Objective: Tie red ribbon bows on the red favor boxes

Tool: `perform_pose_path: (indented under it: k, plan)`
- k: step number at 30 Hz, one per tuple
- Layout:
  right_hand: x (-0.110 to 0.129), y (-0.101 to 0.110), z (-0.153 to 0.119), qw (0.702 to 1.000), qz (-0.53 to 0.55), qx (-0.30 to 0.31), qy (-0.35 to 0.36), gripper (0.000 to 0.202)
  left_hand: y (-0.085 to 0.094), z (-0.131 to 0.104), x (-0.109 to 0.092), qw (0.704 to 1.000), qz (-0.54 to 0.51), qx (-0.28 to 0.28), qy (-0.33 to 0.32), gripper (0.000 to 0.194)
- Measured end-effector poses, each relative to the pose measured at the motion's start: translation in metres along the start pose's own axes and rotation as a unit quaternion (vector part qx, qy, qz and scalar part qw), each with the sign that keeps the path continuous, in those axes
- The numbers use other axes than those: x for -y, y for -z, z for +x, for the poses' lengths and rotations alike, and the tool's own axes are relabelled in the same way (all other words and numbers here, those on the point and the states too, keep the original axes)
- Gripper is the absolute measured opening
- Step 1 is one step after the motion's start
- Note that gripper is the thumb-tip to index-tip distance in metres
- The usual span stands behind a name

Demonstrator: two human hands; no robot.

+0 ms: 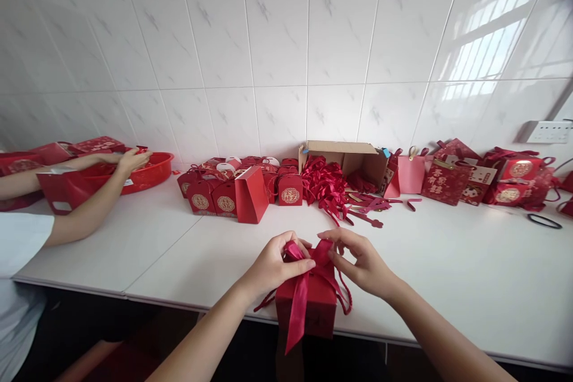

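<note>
A red gift box with twisted cord handles stands at the table's front edge, right before me. Across its top runs a shiny dark pink satin ribbon, one tail hanging down the front. My left hand pinches the ribbon's left loop between thumb and fingers. On the other side, my right hand grips the right part of the ribbon with thumb and fingertips. The ribbon is crossed between both hands; the knot itself is partly hidden by my left thumb.
Several finished-looking red boxes line the wall, beside a heap of satin ribbons and an open cardboard box. Paper gift bags and a black ring lie right. A co-worker's arms reach over a red basin at left.
</note>
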State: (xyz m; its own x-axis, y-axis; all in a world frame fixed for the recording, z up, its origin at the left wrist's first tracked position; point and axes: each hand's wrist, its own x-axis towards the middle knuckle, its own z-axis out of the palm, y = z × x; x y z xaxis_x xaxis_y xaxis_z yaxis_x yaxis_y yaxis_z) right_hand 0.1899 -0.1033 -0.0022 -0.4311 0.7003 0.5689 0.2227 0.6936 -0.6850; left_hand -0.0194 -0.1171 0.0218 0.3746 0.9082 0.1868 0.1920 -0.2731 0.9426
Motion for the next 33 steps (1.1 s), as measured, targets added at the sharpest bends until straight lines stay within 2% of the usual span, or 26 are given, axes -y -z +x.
perform_pose_path:
  k: [9, 12, 15, 18, 21, 33]
  plan:
    - [0.000, 0.001, 0.000, 1.000, -0.012, -0.006, 0.000, 0.027, 0.000, 0.001, 0.002, 1.000, 0.008, 0.007, 0.000, 0.023]
    - [0.001, -0.004, 0.003, 1.000, -0.029, -0.013, -0.002, 0.015, -0.001, 0.001, 0.000, 1.000, 0.010, 0.010, 0.004, 0.022]
    - [-0.001, -0.013, 0.005, 0.998, -0.033, -0.043, -0.036, 0.003, -0.003, 0.000, -0.001, 1.000, 0.003, 0.010, 0.007, 0.023]
    - [-0.005, -0.020, 0.004, 0.995, -0.050, -0.070, -0.060, 0.005, -0.005, 0.001, -0.001, 1.000, -0.014, -0.010, 0.002, 0.026]
    - [-0.008, -0.023, 0.001, 0.991, -0.063, -0.101, -0.060, 0.014, -0.006, 0.002, 0.001, 1.000, -0.013, -0.025, 0.000, 0.026]
    - [-0.010, -0.035, -0.006, 0.984, -0.047, -0.164, -0.056, 0.018, -0.005, 0.005, 0.007, 1.000, -0.015, -0.007, 0.004, 0.033]
